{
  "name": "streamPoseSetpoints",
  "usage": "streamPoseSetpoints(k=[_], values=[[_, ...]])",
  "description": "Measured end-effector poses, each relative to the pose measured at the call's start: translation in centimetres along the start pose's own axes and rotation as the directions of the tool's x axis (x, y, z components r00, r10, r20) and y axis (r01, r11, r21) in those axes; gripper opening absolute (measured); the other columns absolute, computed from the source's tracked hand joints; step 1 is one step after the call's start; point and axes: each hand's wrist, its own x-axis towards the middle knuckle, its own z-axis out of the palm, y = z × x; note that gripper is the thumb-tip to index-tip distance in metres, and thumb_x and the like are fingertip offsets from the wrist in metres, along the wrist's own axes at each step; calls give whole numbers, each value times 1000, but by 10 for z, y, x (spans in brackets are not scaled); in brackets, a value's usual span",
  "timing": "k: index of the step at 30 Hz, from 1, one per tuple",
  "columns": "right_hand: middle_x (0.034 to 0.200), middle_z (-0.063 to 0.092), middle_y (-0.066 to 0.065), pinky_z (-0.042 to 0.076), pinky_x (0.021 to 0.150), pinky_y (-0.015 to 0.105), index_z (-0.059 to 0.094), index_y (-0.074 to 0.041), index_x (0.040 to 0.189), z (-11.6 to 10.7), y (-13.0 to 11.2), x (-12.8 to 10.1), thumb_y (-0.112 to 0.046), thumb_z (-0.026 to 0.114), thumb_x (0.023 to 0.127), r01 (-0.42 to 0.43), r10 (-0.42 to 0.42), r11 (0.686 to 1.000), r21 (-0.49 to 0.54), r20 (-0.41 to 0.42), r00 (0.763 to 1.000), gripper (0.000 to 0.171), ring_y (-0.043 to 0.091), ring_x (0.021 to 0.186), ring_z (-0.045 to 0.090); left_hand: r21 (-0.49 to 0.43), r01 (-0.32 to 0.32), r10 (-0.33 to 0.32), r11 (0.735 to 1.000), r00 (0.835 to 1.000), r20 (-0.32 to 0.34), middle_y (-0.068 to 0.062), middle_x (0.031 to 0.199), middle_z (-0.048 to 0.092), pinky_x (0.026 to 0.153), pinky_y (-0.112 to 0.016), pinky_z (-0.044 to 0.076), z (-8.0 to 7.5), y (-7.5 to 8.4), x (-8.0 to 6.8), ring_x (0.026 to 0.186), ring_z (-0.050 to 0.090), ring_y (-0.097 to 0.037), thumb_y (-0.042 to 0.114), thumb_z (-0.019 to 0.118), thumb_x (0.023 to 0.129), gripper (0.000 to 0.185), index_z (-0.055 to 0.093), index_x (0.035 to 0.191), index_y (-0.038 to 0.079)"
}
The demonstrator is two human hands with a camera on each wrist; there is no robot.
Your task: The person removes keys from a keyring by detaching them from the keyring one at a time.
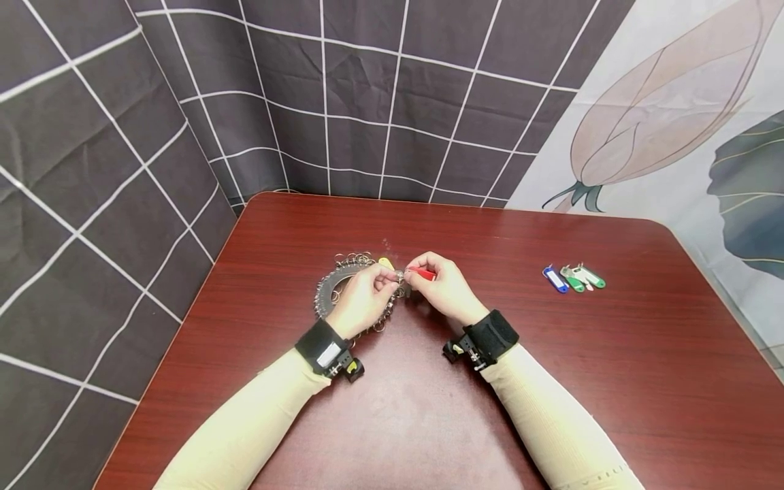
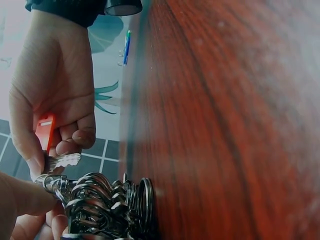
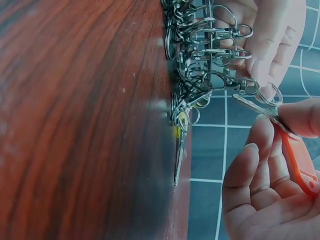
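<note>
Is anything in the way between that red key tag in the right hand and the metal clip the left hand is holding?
Nothing visible. The right hand pinches the red plastic key tag, and its small metal ring already meets the silver swivel clip that the left hand holds.

A red key tag (image 1: 422,273) is showing between two hands above a silver-grey bundle of metal clasps (image 1: 352,289) with a yellow tag (image 1: 386,262) peeking out, on a reddish-brown wood-grain table (image 1: 551,381). Blue and green tags (image 1: 572,278) are lying aside. Cream sleeves (image 1: 245,429), black wrist straps (image 1: 490,335), and a dark grey curtain gridded in white (image 1: 367,95) are framing it.
</note>
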Motion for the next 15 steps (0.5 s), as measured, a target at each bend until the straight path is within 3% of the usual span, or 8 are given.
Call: streamPoseSetpoints(k=[6,15], values=[[78,64,8,43,52,23,64,-8,94,0,0,1,-12,67,88,9,-10,1000,-9,-17,1000,7,16,63,58,18,6,-6,1000,1000,4,-1,85,63,72,-28,50,0,-1,0,76,60,-14,10,66,90,8,63,97,7],[79,66,11,46,50,26,64,-9,95,1,2,0,-14,67,89,-13,15,999,-30,56,998,9,34,68,61,-32,13,-15,999,997,-69,-5,90,58,73,-30,49,-1,-1,-1,79,56,-16,4,60,91,12,58,103,6]])
